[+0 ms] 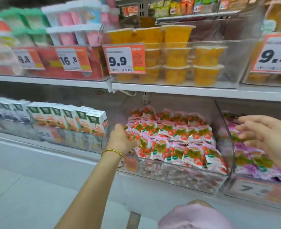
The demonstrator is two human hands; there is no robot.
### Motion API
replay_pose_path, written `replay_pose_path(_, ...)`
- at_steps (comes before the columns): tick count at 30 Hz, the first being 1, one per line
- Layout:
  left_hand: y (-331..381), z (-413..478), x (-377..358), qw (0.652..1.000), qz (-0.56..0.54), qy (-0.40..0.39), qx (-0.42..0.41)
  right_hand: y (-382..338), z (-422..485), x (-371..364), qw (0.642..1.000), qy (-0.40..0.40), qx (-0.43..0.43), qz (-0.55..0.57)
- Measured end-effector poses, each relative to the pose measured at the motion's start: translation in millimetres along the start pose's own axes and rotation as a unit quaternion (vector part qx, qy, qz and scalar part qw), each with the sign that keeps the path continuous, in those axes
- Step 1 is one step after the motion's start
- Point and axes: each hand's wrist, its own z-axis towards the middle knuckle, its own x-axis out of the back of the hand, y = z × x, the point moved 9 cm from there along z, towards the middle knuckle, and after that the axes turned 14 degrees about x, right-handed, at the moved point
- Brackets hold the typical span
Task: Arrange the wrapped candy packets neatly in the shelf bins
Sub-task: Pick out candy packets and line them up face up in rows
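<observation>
Head view showed a clear plastic bin point(219, 116) in the middle of the lower shelf, heaped with small red-and-pink wrapped candy packets point(177, 138) printed with strawberries. They lay in rough overlapping rows from the far wall to the near rim, and more of them showed through the bin's front wall. The left hand point(121, 139), with a thin gold bangle point(113, 152) on its wrist, was at the left edge of this heap, back towards the camera and fingers buried among the packets; whether they pinched a packet or only pressed on them could not be told. To the right, just beside the first bin, a second clear bin point(227, 187) held purple-and-pink wrapped packets point(252, 162). The right hand point(267, 134) hovered above these with fingers spread apart and holding nothing. On the left of the same shelf stood a row of white-and-orange drink cartons point(80, 119), upright. On the white shelf point(202, 92) above, a larger clear bin point(235, 63) held stacked orange jelly cups point(177, 58), with an orange price tag point(125, 59) reading 9.9 on its front left corner.
</observation>
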Motion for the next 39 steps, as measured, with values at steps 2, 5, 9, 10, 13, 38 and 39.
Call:
replay_pose_path(2,9,-7,-3,0.994,0.106,0.025,-0.019,1,-1,3,1.000,0.003,-0.001,-0.002)
replay_pose_path(5,18,-16,6,0.940,0.307,0.138,-0.050,2,-1,10,1.000,0.008,-0.002,-0.004)
replay_pose_path(9,24,-21,-23,0.927,0.320,0.093,-0.173,3,-3,18,1.000,0.013,-0.005,-0.002)
replay_pose_path(10,16,-18,-39,0.920,0.351,0.038,-0.169,4,-3,21,1.000,0.015,-0.006,-0.003)
replay_pose_path(13,-3,-10,-58,0.883,0.450,-0.028,-0.128,4,-7,32,1.000,0.022,-0.014,-0.003)
replay_pose_path(38,254,-247,-299,0.858,0.059,-0.187,-0.474,28,-30,222,0.652,-0.157,-0.060,-0.739)
replay_pose_path(39,255,-248,-299,0.858,0.051,-0.190,-0.474,29,-29,221,0.655,-0.159,-0.059,-0.736)
